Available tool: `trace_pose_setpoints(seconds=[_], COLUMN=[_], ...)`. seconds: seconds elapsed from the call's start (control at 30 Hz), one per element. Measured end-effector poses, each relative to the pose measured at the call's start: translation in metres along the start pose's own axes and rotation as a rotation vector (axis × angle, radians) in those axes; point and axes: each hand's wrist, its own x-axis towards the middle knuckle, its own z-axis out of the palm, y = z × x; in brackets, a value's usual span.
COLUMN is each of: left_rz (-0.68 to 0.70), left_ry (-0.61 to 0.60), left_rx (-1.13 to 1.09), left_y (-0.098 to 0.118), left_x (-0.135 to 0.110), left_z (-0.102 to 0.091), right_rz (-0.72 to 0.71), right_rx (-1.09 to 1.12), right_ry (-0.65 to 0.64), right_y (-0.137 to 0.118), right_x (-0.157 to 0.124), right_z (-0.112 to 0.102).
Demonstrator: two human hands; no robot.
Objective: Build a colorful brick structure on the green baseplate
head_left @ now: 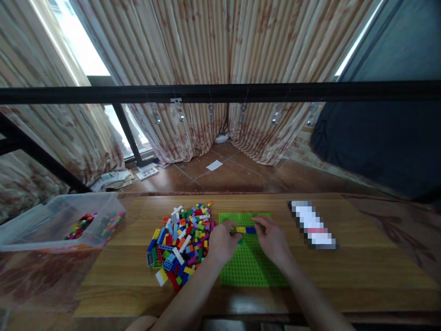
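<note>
A green studded baseplate (pixel 253 269) lies on the wooden table in front of me. Over its upper part is a short row made of a yellow brick (pixel 240 230) and a blue brick (pixel 251 230). My left hand (pixel 223 240) pinches the yellow end, fingers bent around it. At the blue end, the closed fingertips of my right hand (pixel 272 236) grip the brick. Whether the row is pressed onto the studs or just above them I cannot tell. A small teal piece (pixel 240 241) shows beneath my left fingers.
A heap of mixed coloured bricks (pixel 182 243) spreads left of the baseplate. Farther left stands a clear plastic bin (pixel 113 198) with more small bricks inside. A phone (pixel 313 225), its screen pixelated, lies on the table (pixel 365 271) at right. A black rail (pixel 220 93) crosses beyond.
</note>
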Motion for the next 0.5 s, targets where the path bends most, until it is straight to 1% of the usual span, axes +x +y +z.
trace_pose_setpoints(seconds=[0.1, 0.2, 0.3, 0.43, 0.5], left_rz=[-0.032, -0.024, -0.014, -0.021, -0.025], left_ry=[0.003, 0.004, 0.022, -0.008, 0.002], left_rx=[0.019, 0.059, 0.095, 0.089, 0.087], left_y=[0.001, 0.002, 0.004, 0.005, 0.005], left_x=[0.0, -0.001, -0.003, -0.004, -0.006], left_z=[0.001, 0.001, 0.002, 0.001, 0.0], right_rz=[-0.046, -0.086, -0.1, -0.126, -0.134], right_rx=[-0.09, -0.16, -0.163, -0.152, -0.142], right_ry=[-0.067, -0.12, -0.132, -0.126, -0.126], right_y=[0.0, 0.0, 0.002, 0.007, 0.009], right_x=[-0.005, -0.008, -0.009, -0.008, -0.007], right_z=[0.004, 0.008, 0.011, 0.012, 0.011])
